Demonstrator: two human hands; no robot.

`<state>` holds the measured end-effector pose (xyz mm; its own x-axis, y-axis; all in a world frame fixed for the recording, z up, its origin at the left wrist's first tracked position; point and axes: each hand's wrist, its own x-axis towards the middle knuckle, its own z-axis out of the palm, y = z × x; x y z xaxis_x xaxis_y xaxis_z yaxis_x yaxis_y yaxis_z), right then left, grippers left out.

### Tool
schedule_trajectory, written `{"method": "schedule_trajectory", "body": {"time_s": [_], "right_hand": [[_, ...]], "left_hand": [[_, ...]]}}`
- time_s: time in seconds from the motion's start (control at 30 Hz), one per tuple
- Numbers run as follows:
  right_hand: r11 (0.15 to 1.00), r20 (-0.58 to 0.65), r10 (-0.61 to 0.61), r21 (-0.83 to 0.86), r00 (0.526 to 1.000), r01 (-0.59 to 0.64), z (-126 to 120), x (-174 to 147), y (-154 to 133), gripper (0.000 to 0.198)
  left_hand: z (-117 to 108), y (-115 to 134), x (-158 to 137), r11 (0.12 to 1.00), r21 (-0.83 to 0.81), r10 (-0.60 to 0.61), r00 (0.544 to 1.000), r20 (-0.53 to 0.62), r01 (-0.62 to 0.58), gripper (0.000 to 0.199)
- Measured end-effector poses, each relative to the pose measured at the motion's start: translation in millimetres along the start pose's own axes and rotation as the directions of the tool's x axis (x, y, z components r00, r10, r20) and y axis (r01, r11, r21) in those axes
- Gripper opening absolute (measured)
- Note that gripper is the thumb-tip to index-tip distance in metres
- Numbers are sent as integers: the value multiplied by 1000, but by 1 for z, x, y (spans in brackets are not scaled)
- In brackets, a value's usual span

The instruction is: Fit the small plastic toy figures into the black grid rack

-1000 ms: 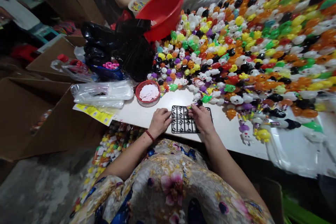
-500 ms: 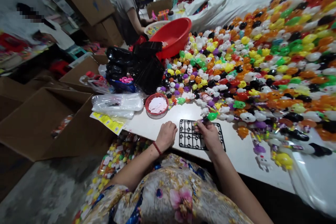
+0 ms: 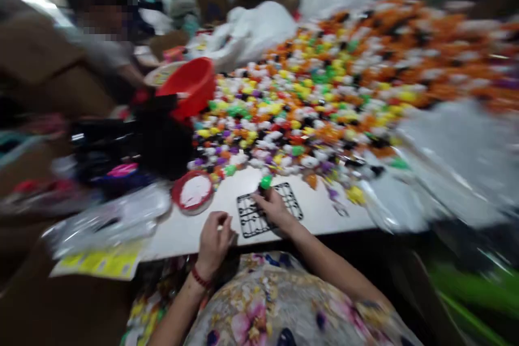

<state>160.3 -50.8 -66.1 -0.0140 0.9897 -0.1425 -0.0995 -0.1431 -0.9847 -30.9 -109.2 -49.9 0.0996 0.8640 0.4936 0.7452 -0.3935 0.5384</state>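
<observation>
On the white table (image 3: 166, 240) lies a black plastic grid frame (image 3: 248, 217) with small knobs. My right hand (image 3: 276, 210) rests over its middle, closed on a small toy with a round green head (image 3: 265, 181); the lower part of the toy is hidden by my fingers. Left of the frame, at the table's front edge, is my left hand (image 3: 214, 242) with curled fingers, thumb and forefinger close together. Whether something small is between them is too blurred to make out. A red basket (image 3: 175, 198) holding white paper pieces (image 3: 196, 191) stands beyond my left hand.
Small colourful plastic toys (image 3: 300, 119) are heaped across the back and right. At left are clear plastic bags (image 3: 133, 213), a yellow printed sheet (image 3: 101, 262) and black bags (image 3: 162, 135). Behind them is a red basin (image 3: 203, 78). Another person (image 3: 109, 59) stands back left.
The view has swung to the right and blurred. My left hand has turned upward, its fingers curling with the thumb raised. My right hand still holds the green-headed toy over the grid.
</observation>
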Motion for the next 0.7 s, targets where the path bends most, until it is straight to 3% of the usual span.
{"method": "schedule_trajectory", "body": {"time_s": [0.07, 0.1, 0.23, 0.33, 0.43, 0.53, 0.6, 0.63, 0.7], "right_hand": [[989, 22, 44, 141, 999, -47, -3, -9, -10, 34], [965, 84, 63, 247, 994, -82, -5, -15, -14, 32], [697, 275, 139, 655, 951, -291, -18, -49, -17, 34], [528, 215, 215, 795, 953, -299, -36, -82, -11, 31], [473, 109, 231, 856, 967, -210, -65, -118, -7, 28], [500, -59, 264, 862, 963, -84, -99, -164, 3, 28], [544, -253, 310, 838, 916, 47, -121, -195, 18, 25], [563, -361, 347, 819, 865, 116, -132, -209, 29, 23], [567, -534, 486, 795, 692, 215, -153, -227, 53, 20]], "left_hand": [[3, 7, 5, 979, -33, 198, 979, -42, -199, 6], [6, 11, 9, 953, -52, 297, 954, -49, -300, 13], [25, 38, 18, 783, -116, 616, 788, 0, -612, 41], [39, 64, 19, 662, -191, 748, 653, 118, -724, 52], [48, 81, 18, 596, -287, 803, 570, 177, -750, 59], [52, 85, 15, 580, -285, 814, 552, 178, -763, 58], [52, 81, 12, 606, -232, 795, 582, 169, -761, 54], [50, 77, 10, 630, -201, 776, 608, 164, -750, 50], [46, 68, 5, 674, -147, 739, 657, 151, -724, 41]]}}
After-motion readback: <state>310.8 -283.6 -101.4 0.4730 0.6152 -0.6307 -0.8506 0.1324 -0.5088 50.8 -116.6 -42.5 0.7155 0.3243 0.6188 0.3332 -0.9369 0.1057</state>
